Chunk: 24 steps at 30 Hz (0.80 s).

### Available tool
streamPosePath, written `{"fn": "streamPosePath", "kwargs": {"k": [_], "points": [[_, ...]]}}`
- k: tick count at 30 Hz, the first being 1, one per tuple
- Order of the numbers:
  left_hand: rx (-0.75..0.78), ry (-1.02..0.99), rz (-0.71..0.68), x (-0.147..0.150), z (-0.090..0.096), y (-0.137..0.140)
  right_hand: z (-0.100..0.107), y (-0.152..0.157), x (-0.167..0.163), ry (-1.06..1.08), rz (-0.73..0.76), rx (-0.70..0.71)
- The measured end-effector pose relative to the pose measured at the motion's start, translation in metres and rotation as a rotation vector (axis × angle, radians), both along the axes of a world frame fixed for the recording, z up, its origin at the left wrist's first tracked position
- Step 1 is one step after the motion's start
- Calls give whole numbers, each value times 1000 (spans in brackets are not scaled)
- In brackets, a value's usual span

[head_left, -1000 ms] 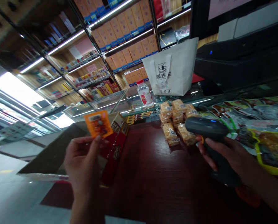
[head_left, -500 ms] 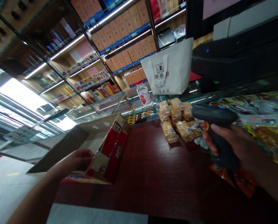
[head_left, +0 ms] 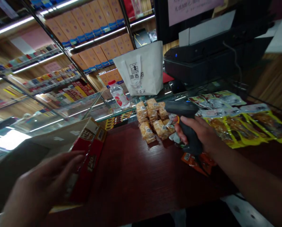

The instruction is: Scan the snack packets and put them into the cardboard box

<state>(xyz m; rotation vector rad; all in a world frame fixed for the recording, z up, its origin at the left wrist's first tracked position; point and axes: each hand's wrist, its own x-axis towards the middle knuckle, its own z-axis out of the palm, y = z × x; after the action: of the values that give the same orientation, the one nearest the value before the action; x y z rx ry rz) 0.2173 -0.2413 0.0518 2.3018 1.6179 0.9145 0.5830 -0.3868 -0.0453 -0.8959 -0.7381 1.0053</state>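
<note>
My right hand (head_left: 202, 129) is wrapped round the grip of a dark barcode scanner (head_left: 182, 108), a finger at its orange trigger. The scanner's head points left, just by several clear-wrapped snack cakes (head_left: 146, 130) on the dark red counter. Beneath the scanner lies an orange snack packet (head_left: 189, 160), partly covered by the handle and cord. At the left, my left hand (head_left: 48, 176) is over the near side of an open cardboard box (head_left: 90, 151) with red sides. Its fingers are stretched out and slightly blurred, and nothing shows in them.
A white tote bag (head_left: 152, 72) and a red-capped bottle (head_left: 119, 94) stand on the glass counter behind. Yellow-edged food packs (head_left: 240, 127) lie at the right, in front of a black printer-like machine (head_left: 202, 63). Shelves of orange boxes (head_left: 84, 22) line the back.
The view has turned to the right. My left hand has come up out of the box's interior and nearer the camera. My right hand keeps hold of the scanner beside the cakes.
</note>
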Motion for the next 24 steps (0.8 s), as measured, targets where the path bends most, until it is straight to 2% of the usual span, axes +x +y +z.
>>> {"fn": "streamPosePath", "kwargs": {"k": [2,4,5,6,9,14,16,19,22,24], "points": [[-212,45,-348,47,-32,-24,0,2,3,9,-13,15],[-339,8,-633,96,-65,-47,0,5,6,31,-28,35],[-403,41,-752,119,-81,-57,0,6,7,42,-35,42],[-439,63,-816,140,-94,-65,-1,7,7,49,-41,46],[-476,126,-804,187,-123,-81,-2,9,9,52,-50,42],[-578,158,-695,223,-139,-90,-4,10,11,47,-55,38],[-634,104,-693,224,-143,-87,-6,11,11,41,-53,40],[-818,-63,-757,212,-146,-76,-8,13,11,30,-44,35],[-1041,-158,-789,193,-141,-62,-9,13,10,16,-22,15],[-1129,-218,-776,182,-135,-54,-10,14,9,-1,-1,-3]]}}
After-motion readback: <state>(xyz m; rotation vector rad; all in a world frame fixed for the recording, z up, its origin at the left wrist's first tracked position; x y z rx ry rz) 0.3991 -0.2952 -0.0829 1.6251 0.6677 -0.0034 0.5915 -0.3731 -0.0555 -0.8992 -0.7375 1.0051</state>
